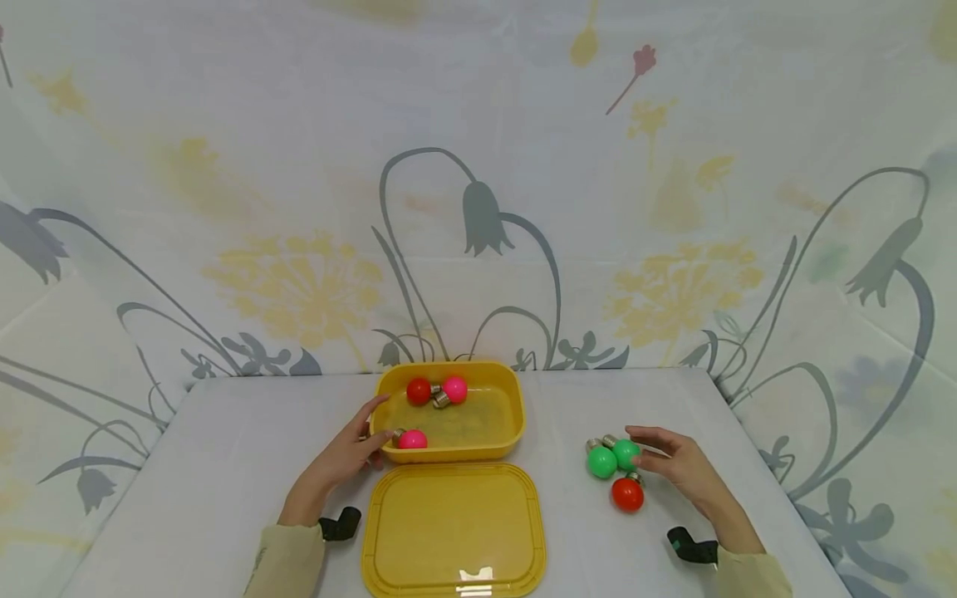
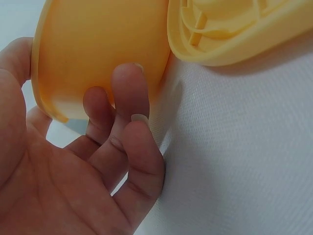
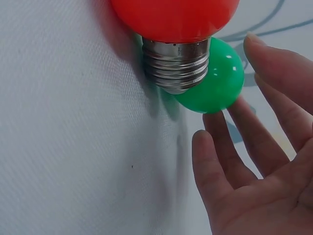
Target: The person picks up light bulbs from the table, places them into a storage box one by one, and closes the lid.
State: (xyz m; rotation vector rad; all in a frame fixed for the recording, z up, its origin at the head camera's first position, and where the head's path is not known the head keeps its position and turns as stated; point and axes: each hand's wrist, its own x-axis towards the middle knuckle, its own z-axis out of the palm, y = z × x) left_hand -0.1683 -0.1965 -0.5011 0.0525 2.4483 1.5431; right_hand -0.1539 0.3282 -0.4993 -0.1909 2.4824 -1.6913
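Note:
My left hand (image 1: 340, 455) holds the left wall of a yellow plastic container (image 1: 463, 454), its digits on either side of the rim in the left wrist view. Inside lie a red light bulb (image 1: 419, 391) and two pink bulbs, one (image 1: 454, 389) at the back and another (image 1: 413, 439) by the front left corner. My right hand (image 1: 684, 469) reaches beside a green bulb (image 1: 625, 453), fingers spread and slightly bent around its far side, not closed on it. A second green bulb (image 1: 601, 462) and a red bulb (image 3: 176, 17) with a silver screw base lie close by.
A yellow lid (image 1: 453, 531) lies flat in front of the container, near its front edge. White cloth (image 1: 224, 457) covers the table. Behind it hangs a flower-patterned curtain (image 1: 583, 274). Black wrist camera mounts (image 1: 341, 524) sit on both wrists.

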